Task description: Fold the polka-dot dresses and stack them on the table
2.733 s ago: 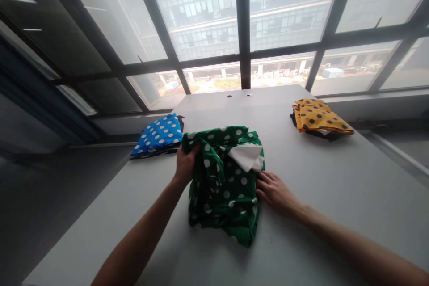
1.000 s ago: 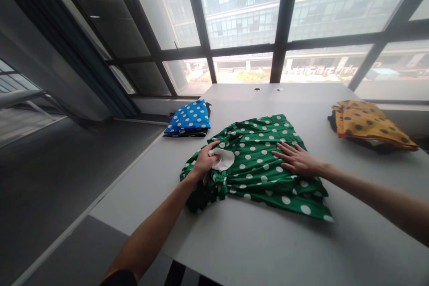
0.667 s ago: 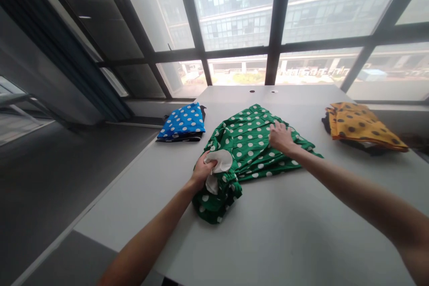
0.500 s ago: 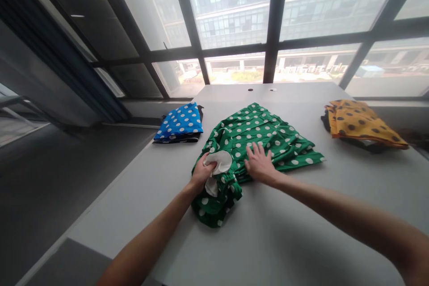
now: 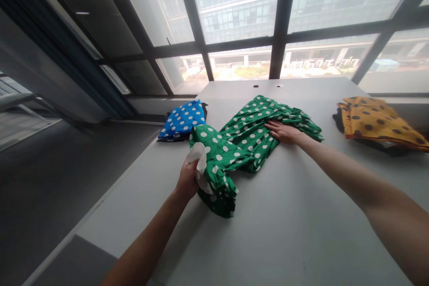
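Observation:
A green dress with white polka dots (image 5: 246,136) lies slantwise and rumpled across the white table (image 5: 268,223). Its white collar (image 5: 198,161) is at the near left end, where my left hand (image 5: 187,178) grips it with closed fingers and lifts that end a little. My right hand (image 5: 283,132) rests on the skirt part, palm down, fingers stretched out and partly over folds of the cloth. A gathered sleeve hangs down beside the collar.
A folded blue polka-dot cloth (image 5: 183,120) lies at the table's left edge, close to the dress. At the right is a folded orange cloth with dark dots (image 5: 378,120). Windows (image 5: 241,13) stand behind the table; a dark curtain (image 5: 77,58) hangs at left.
My left hand has drawn the collar end leftward. My right hand has slid right and away from me over the skirt, and the skirt is now more bunched and narrower.

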`<state>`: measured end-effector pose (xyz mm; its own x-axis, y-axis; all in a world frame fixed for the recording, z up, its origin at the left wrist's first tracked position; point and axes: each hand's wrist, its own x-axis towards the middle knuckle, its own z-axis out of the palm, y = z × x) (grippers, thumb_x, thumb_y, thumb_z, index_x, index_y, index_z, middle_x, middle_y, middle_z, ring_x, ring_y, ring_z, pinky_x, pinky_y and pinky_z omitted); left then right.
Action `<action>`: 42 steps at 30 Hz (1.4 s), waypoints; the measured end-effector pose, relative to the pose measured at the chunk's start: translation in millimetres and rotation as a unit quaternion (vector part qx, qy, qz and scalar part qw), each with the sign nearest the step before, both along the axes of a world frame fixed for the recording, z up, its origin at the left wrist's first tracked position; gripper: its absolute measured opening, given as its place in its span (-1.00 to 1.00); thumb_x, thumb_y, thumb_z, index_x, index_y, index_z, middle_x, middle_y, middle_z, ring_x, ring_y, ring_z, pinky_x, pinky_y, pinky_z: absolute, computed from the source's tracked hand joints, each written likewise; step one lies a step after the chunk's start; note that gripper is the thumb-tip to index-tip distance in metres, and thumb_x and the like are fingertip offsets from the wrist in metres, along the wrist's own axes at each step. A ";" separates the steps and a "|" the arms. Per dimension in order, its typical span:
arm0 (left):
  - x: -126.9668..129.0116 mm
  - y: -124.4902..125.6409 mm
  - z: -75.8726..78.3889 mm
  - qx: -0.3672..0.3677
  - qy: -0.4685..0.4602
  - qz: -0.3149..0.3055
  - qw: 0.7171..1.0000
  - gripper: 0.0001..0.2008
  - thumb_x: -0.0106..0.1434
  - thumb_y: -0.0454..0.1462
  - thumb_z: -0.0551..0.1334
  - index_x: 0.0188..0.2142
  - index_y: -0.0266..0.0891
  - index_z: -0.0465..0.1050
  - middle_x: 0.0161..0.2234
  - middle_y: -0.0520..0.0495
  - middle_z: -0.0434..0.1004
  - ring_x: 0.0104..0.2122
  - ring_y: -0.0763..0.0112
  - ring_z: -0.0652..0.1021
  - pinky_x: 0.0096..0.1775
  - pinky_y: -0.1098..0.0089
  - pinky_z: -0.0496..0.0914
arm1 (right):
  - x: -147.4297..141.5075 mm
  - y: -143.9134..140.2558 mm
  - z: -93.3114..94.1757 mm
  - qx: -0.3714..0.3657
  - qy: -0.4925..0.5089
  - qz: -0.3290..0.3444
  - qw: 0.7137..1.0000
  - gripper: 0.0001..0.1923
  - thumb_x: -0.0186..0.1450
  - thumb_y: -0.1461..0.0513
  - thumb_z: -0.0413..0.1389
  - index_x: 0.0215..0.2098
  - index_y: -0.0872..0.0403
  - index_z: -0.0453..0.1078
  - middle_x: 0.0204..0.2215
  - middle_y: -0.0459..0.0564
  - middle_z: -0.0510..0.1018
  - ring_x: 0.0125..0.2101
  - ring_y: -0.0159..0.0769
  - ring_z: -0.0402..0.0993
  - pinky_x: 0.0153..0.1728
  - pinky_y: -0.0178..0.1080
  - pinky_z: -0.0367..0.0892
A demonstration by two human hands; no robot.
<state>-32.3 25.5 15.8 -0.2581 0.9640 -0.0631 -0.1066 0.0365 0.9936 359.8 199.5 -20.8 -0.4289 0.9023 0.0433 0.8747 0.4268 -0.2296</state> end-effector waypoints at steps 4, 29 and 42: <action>-7.2 -25.6 -1.8 -0.104 -0.034 -0.093 0.990 -0.25 0.00 -0.12 0.51 0.16 -0.17 0.36 -0.13 -0.13 0.65 -0.21 0.11 0.65 -0.24 0.26 0.55 | -0.6 13.4 12.8 0.064 0.006 -0.181 0.981 -0.43 0.51 0.35 -0.34 0.16 0.55 0.38 0.34 0.62 0.20 0.41 0.19 -0.02 0.32 0.27 -0.18; 137.1 117.8 2.1 0.182 0.517 -0.325 0.770 -0.70 0.34 -0.33 0.21 0.02 -0.22 0.61 0.14 -0.16 0.59 0.17 0.20 0.54 0.27 0.29 0.33 | 9.7 -10.4 -42.2 0.009 -0.041 -0.073 0.996 -0.29 0.52 -0.07 -0.19 0.54 0.01 0.02 0.53 0.10 -0.06 0.51 0.06 -0.20 0.41 0.30 -0.20; 208.1 206.2 -61.1 0.065 0.675 -0.332 0.656 -0.21 0.41 0.28 -0.12 0.52 0.13 -0.07 0.56 -0.08 -0.29 0.49 -0.27 -0.17 0.36 -0.33 -0.21 | 69.3 32.4 -46.1 0.029 -0.069 -0.095 0.993 -0.29 0.52 -0.10 -0.21 0.54 -0.05 0.01 0.52 0.07 -0.01 0.49 0.10 -0.10 0.42 0.25 -0.12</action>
<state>175.9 231.7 -45.3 0.4854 0.8667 -0.1152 0.8696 -0.4649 0.1666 429.1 231.9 -67.0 -0.2568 0.9652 0.0490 0.9621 0.2601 -0.0813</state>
